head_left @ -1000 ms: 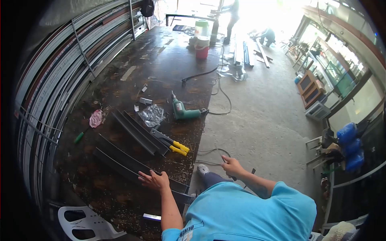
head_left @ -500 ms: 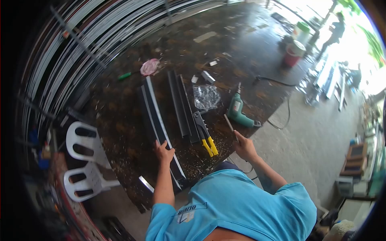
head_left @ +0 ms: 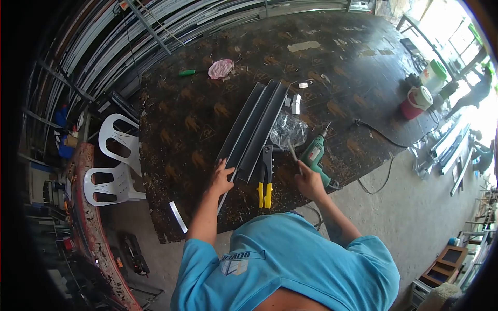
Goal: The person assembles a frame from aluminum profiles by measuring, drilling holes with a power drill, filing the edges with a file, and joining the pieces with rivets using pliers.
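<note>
My left hand (head_left: 220, 179) is closed around the near end of a long dark metal profile (head_left: 241, 124), which lies slanted on the table. A second dark profile (head_left: 267, 127) rests against its right side. In my right hand (head_left: 310, 182) is a thin greyish rod-like tool (head_left: 292, 153), its tip pointing away from me. Just right of that hand lies a green power drill (head_left: 315, 154). Between my hands is a hand riveter (head_left: 266, 176) with yellow grips. A crumpled clear plastic bag (head_left: 288, 131) sits beyond it, near small silver metal pieces (head_left: 296, 104).
The dark worktable (head_left: 181, 155) carries scattered shavings. A pink cloth (head_left: 221, 69) and a green-handled tool (head_left: 187, 73) lie toward the back, a short silver strip (head_left: 178, 216) at front left. White chairs (head_left: 119, 182) stand left; a red jug (head_left: 416, 102) is far right.
The profile under my left hand has swung, its far end shifting right against the other profile. My right hand with the rod has come closer to the drill. The camera view has turned.
</note>
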`<state>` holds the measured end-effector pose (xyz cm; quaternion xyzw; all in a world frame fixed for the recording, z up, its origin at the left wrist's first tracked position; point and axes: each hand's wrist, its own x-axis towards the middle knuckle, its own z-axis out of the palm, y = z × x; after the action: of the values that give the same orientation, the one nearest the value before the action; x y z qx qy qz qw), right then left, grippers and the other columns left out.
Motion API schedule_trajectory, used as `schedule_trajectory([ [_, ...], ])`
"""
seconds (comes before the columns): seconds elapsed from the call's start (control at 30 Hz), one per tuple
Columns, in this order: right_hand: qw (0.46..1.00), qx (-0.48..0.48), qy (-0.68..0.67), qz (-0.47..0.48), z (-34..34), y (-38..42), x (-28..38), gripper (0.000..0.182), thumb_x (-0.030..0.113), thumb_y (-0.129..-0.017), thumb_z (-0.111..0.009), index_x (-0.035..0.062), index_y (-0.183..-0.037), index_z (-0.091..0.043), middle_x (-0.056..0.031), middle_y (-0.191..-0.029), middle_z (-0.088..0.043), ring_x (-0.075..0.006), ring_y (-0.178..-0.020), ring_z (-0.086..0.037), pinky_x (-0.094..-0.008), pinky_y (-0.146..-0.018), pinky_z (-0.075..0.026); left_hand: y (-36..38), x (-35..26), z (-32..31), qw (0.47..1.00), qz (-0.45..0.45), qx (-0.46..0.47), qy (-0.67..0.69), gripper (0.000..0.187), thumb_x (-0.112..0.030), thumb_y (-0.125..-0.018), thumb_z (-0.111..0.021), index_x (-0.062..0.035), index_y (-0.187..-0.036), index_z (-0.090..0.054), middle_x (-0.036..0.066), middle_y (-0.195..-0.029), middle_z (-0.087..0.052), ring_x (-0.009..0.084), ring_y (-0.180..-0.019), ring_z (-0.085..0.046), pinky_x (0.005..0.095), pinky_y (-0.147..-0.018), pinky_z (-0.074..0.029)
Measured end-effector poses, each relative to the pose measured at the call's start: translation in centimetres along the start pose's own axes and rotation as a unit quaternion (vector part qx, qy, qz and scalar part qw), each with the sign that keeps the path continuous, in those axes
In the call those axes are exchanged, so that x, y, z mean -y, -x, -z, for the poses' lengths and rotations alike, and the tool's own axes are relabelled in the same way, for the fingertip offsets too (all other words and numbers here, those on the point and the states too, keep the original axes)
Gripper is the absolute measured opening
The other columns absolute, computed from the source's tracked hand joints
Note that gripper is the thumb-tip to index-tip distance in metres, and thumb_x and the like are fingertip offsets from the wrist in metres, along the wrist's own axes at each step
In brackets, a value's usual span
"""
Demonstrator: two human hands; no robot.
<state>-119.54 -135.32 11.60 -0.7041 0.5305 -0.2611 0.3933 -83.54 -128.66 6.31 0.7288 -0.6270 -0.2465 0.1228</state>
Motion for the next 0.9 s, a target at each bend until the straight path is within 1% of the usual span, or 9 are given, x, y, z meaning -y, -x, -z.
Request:
schedule_trajectory([
  [0.17,0.997,-0.048,0.059,0.006,-5.2,-0.2,-2.2,0.055,0.014,-0.080,-0.061,0.0042,-0.134,-0.052,-0.0274,-0.089,-0.065,-0.0435,-0.086,-0.065,-0.0484,-0.078,-0.053,-1.9,0.1,1.9,0.998,0.029,0.040,-0.028,0.066,0.000,-0.065,-0.071,-0.0113,-0.129,-0.057,0.020,-0.155,-0.029,0.0378,-0.143,-0.027,0.0432,-0.115,-0.030],
  [0.33,0.951,0.187,0.239,-0.061,-0.9,-5.9,3.4,0.045,0.023,-0.086,-0.062,0.0070,-0.127,-0.056,-0.0259,-0.088,-0.065,-0.0409,-0.087,-0.066,-0.0485,-0.082,-0.053,-2.3,-1.4,3.0,0.999,0.048,0.001,0.021,0.070,-0.003,-0.067,-0.073,-0.0115,-0.133,-0.052,0.021,-0.153,-0.030,0.0404,-0.140,-0.032,0.0438,-0.113,-0.032],
  [0.37,0.966,0.129,0.221,-0.032,-0.6,-8.0,3.4,0.043,0.023,-0.085,-0.063,0.0069,-0.124,-0.057,-0.0254,-0.089,-0.066,-0.0403,-0.088,-0.066,-0.0485,-0.082,-0.053,-2.0,-1.2,2.4,0.999,0.050,0.006,0.021,0.070,-0.003,-0.067,-0.073,-0.0115,-0.133,-0.052,0.021,-0.153,-0.030,0.0404,-0.140,-0.032,0.0438,-0.113,-0.032],
  [0.53,0.976,-0.101,0.168,0.095,-3.0,-21.9,-4.9,0.038,0.019,-0.081,-0.065,0.0053,-0.115,-0.056,-0.0253,-0.095,-0.064,-0.0412,-0.092,-0.065,-0.0494,-0.080,-0.053,3.3,-0.4,-0.4,0.956,0.071,-0.267,0.100,0.066,-0.009,-0.076,-0.071,-0.0032,-0.137,-0.047,0.023,-0.149,-0.035,0.0408,-0.138,-0.034,0.0472,-0.113,-0.030],
  [0.6,0.970,-0.166,0.176,-0.003,-4.0,-25.7,-5.9,0.047,0.019,-0.079,-0.068,0.0003,-0.120,-0.054,-0.0253,-0.097,-0.064,-0.0418,-0.096,-0.063,-0.0493,-0.083,-0.052,5.1,-1.4,0.1,0.949,0.068,-0.299,0.077,0.058,-0.013,-0.082,-0.069,-0.0004,-0.135,-0.049,0.023,-0.144,-0.043,0.0390,-0.134,-0.042,0.0467,-0.111,-0.035],
  [0.67,0.963,-0.226,0.146,-0.029,-5.3,-28.1,-7.3,0.053,0.022,-0.078,-0.069,-0.0027,-0.122,-0.052,-0.0261,-0.100,-0.064,-0.0430,-0.098,-0.063,-0.0492,-0.087,-0.050,6.2,-3.6,1.4,0.910,0.060,-0.281,0.298,0.053,-0.015,-0.086,-0.067,0.0012,-0.134,-0.051,0.020,-0.138,-0.051,0.0351,-0.128,-0.050,0.0439,-0.107,-0.039],
  [0.73,0.972,-0.174,0.100,-0.124,-5.8,-28.8,-7.7,0.053,0.022,-0.077,-0.069,0.0007,-0.123,-0.054,-0.0265,-0.103,-0.066,-0.0431,-0.097,-0.063,-0.0486,-0.089,-0.049,6.4,-8.6,6.2,0.907,0.055,-0.276,0.313,0.049,-0.013,-0.087,-0.066,0.0022,-0.132,-0.052,0.018,-0.133,-0.055,0.0319,-0.124,-0.054,0.0414,-0.105,-0.042],
  [0.83,0.977,-0.196,0.062,-0.059,-6.5,-26.7,-6.5,0.038,0.019,-0.078,-0.065,0.0020,-0.112,-0.065,-0.0210,-0.095,-0.069,-0.0373,-0.091,-0.066,-0.0429,-0.084,-0.051,7.3,-16.1,12.9,0.804,-0.254,-0.251,0.475,0.047,-0.015,-0.085,-0.068,-0.0008,-0.128,-0.056,0.020,-0.123,-0.059,0.0336,-0.119,-0.056,0.0482,-0.106,-0.040],
  [0.9,0.984,-0.175,-0.026,0.018,-6.0,-23.1,-3.6,0.026,0.016,-0.080,-0.065,0.0031,-0.102,-0.070,-0.0160,-0.087,-0.069,-0.0275,-0.083,-0.068,-0.0352,-0.078,-0.052,8.1,-20.6,16.3,0.668,-0.394,-0.204,0.597,0.038,-0.019,-0.088,-0.065,-0.0044,-0.122,-0.059,0.019,-0.115,-0.062,0.0332,-0.110,-0.060,0.0554,-0.107,-0.038],
])
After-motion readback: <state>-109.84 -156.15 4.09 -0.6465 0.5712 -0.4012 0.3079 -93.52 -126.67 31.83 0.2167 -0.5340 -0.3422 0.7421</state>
